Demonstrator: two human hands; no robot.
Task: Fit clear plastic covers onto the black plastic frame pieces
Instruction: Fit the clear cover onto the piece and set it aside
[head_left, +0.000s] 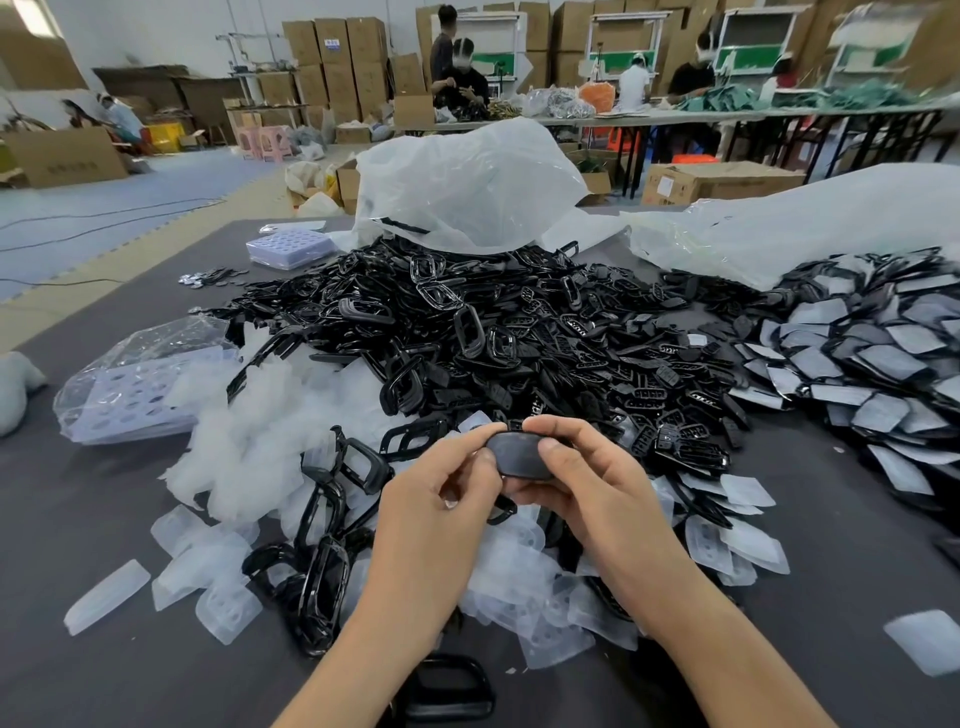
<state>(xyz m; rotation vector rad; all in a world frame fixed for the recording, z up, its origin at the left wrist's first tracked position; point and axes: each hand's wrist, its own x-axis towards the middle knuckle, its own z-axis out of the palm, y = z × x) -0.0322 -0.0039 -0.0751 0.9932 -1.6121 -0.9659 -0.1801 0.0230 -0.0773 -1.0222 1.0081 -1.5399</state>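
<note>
Both hands pinch one black frame piece (519, 456), held above the near edge of the parts heap. The left hand (441, 501) grips its left end between thumb and forefinger, and the right hand (589, 486) grips its right end with the thumb on the near face and the forefinger curled over the far edge. Whether a clear cover already sits on this piece cannot be told. Behind the hands, a heap of black frame pieces (467, 332) spreads across the grey table (78, 509). Loose clear covers (218, 571) lie scattered at the heap's near left and beneath the wrists. A single black frame (449, 686) rests on the table between the forearms. To the right lies a separate pile of film-faced parts (872, 358). A crumpled plastic bag (467, 176) rises behind the heap, and a bagged stack of trays (130, 400) lies at the left.
</note>
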